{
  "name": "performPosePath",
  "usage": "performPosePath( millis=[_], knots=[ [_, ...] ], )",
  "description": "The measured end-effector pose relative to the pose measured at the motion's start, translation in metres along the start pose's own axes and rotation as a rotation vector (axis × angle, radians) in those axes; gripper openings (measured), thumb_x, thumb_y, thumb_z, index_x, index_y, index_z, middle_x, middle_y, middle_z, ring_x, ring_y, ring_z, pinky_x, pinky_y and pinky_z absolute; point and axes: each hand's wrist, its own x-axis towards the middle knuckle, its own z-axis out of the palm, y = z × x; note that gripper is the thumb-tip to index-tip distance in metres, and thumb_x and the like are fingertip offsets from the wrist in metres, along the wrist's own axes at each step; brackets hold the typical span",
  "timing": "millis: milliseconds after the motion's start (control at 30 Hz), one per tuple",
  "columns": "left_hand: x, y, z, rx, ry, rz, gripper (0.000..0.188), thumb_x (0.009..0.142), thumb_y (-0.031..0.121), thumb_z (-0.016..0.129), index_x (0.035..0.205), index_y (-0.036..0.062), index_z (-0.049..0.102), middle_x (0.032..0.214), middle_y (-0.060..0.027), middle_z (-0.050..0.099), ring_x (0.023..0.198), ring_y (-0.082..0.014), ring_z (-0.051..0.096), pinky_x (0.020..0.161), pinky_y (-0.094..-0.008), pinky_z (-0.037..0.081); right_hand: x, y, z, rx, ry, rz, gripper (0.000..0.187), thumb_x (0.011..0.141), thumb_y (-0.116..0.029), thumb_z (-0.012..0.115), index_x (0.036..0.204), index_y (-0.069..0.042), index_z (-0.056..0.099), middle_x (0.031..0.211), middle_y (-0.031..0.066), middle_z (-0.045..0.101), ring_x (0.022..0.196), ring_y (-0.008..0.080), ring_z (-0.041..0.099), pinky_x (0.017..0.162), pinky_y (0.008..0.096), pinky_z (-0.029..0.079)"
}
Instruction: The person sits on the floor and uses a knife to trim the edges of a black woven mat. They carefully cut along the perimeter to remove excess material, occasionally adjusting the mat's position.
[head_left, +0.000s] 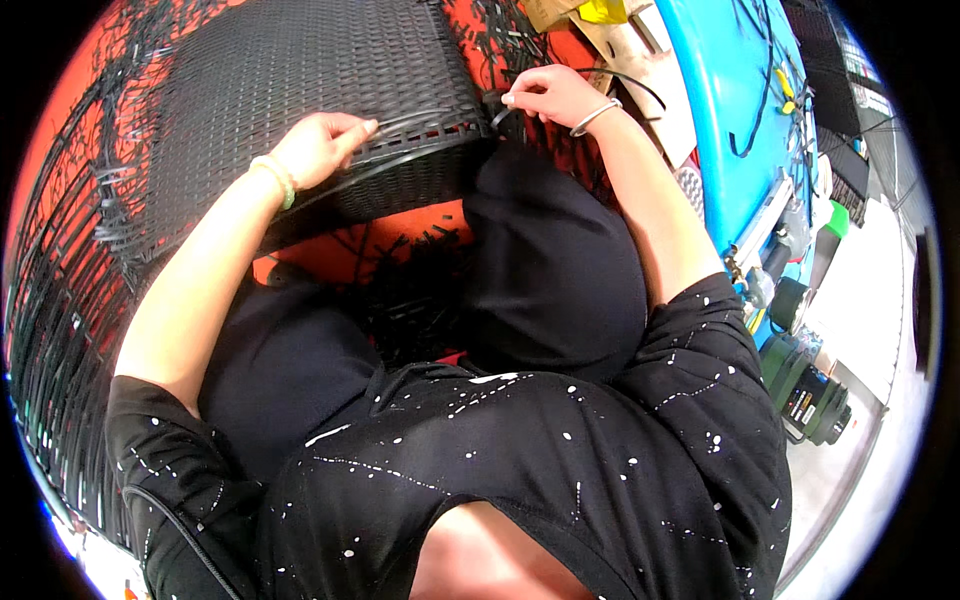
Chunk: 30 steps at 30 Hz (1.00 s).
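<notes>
A black woven wicker piece (300, 70) lies in front of me, its near side wall bending down toward my knees. Along its near top edge runs a row of small gaps with loose dark strands. My left hand (315, 150) rests over this edge, thumb and fingertips pinched together; what sits between them is too small to make out. Beyond the piece's right corner, my right hand (553, 95) pinches the end of a black flat weaving strip (501, 116). The strip curves down toward the corner.
Long black strands (50, 330) hang in a dense bundle at the left. Cut strips litter the red floor covering (415, 222). To the right stands a blue table (730, 60) with tools and a yellow-handled cutter (786, 90). A dark green cylindrical device (800, 385) sits nearer me.
</notes>
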Motion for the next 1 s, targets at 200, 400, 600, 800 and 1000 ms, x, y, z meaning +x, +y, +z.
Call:
performPosePath(
  millis=[200, 400, 600, 800, 1000],
  knots=[
    [0.028, -0.019, 0.014, 0.14, -0.029, -0.013, 0.022, 0.089, 0.019, 0.055, 0.096, 0.002, 0.066, 0.064, -0.0011, 0.058, 0.047, -0.0077, 0.048, 0.048, -0.0265, 0.041, 0.017, 0.03, 0.025, -0.023, -0.016, -0.017, 0.024, 0.078, -0.028, 0.067, 0.08, -0.005, 0.07, 0.067, 0.0067, 0.065, 0.061, 0.0149, 0.06, 0.061, 0.0296, 0.047],
    [0.03, 0.008, 0.006, 0.236, -0.132, 0.048, 0.024, 0.087, 0.018, 0.057, 0.094, -0.0032, 0.065, 0.07, -0.0058, 0.062, 0.051, -0.0098, 0.051, 0.052, -0.0283, 0.045, 0.006, 0.047, 0.025, -0.138, -0.07, 0.066, 0.021, 0.078, -0.025, 0.069, 0.079, -0.004, 0.069, 0.063, 0.0026, 0.063, 0.055, 0.0097, 0.056, 0.054, 0.0261, 0.045],
    [0.028, 0.001, 0.015, 0.283, 0.007, 0.189, 0.022, 0.086, 0.017, 0.056, 0.092, -0.0012, 0.067, 0.064, -0.0059, 0.059, 0.052, -0.0108, 0.052, 0.053, -0.0289, 0.044, 0.019, 0.038, 0.036, -0.163, -0.06, 0.079, 0.022, 0.078, -0.026, 0.069, 0.077, -0.004, 0.068, 0.064, 0.0028, 0.063, 0.056, 0.0107, 0.057, 0.055, 0.0263, 0.045],
    [0.035, -0.031, 0.025, -0.242, -0.115, -0.091, 0.021, 0.089, 0.021, 0.057, 0.096, 0.0053, 0.068, 0.055, 0.0041, 0.048, 0.046, -0.0038, 0.04, 0.044, -0.0216, 0.033, 0.021, 0.038, 0.037, -0.217, -0.081, 0.053, 0.023, 0.077, -0.028, 0.067, 0.075, -0.005, 0.068, 0.065, 0.0034, 0.063, 0.059, 0.0117, 0.057, 0.058, 0.0283, 0.046],
    [0.033, -0.042, 0.019, -0.309, -0.067, -0.16, 0.023, 0.09, 0.027, 0.059, 0.1, 0.0075, 0.067, 0.055, 0.0058, 0.045, 0.043, -0.0022, 0.035, 0.038, -0.0199, 0.025, 0.026, 0.038, 0.038, -0.157, -0.127, 0.165, 0.026, 0.075, -0.031, 0.067, 0.08, -0.006, 0.07, 0.065, 0.0058, 0.065, 0.061, 0.0166, 0.061, 0.061, 0.0319, 0.048]
  ],
)
